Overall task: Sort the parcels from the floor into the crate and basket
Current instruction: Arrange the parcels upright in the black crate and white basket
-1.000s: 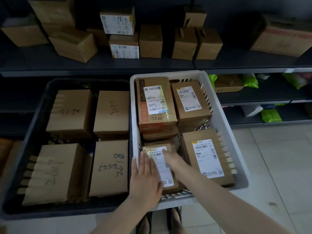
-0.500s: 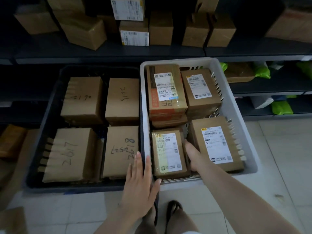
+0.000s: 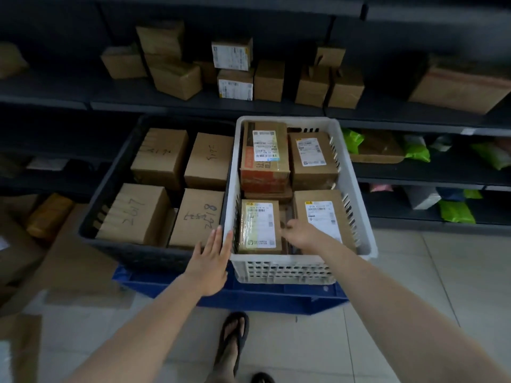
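Crate (image 3: 132,251): 4 boxes (image 3: 159,157) | basket (image 3: 282,269): 4 labelled parcels (image 3: 260,226) on top

Dim, bluish light; soft, wide-angle edge distortion.

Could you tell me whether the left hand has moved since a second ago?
Yes. The left hand has moved left, off the labelled parcel and out of the basket, to its near-left corner.

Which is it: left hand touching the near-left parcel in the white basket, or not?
Apart. Head view: left hand sits outside the white basket; the slotted wall shows between its fingers and the near-left parcel.
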A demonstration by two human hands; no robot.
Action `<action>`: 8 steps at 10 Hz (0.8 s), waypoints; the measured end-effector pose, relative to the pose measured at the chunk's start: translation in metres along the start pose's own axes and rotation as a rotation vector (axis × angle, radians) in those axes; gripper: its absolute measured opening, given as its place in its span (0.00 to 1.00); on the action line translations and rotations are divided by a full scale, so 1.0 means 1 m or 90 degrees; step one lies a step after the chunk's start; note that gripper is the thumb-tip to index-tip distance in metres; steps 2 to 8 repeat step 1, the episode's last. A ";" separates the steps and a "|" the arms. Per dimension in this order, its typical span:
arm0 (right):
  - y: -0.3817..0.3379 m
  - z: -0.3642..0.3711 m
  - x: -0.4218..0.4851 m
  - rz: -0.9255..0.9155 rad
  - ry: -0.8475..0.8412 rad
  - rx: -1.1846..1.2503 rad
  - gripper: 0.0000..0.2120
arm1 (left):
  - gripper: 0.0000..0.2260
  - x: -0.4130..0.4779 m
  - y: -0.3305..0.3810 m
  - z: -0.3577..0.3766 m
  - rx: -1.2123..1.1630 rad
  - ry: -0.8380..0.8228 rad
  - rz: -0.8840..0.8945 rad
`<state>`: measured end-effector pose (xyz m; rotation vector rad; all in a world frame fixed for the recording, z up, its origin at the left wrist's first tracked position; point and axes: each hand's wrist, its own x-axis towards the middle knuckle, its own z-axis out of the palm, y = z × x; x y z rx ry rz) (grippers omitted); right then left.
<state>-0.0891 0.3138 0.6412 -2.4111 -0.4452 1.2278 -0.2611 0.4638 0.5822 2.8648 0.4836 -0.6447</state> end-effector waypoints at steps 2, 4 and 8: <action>0.006 0.001 -0.040 -0.041 -0.021 -0.140 0.24 | 0.38 -0.002 0.008 -0.030 -0.040 -0.098 -0.034; 0.006 0.001 -0.040 -0.041 -0.021 -0.140 0.24 | 0.38 -0.002 0.008 -0.030 -0.040 -0.098 -0.034; 0.006 0.001 -0.040 -0.041 -0.021 -0.140 0.24 | 0.38 -0.002 0.008 -0.030 -0.040 -0.098 -0.034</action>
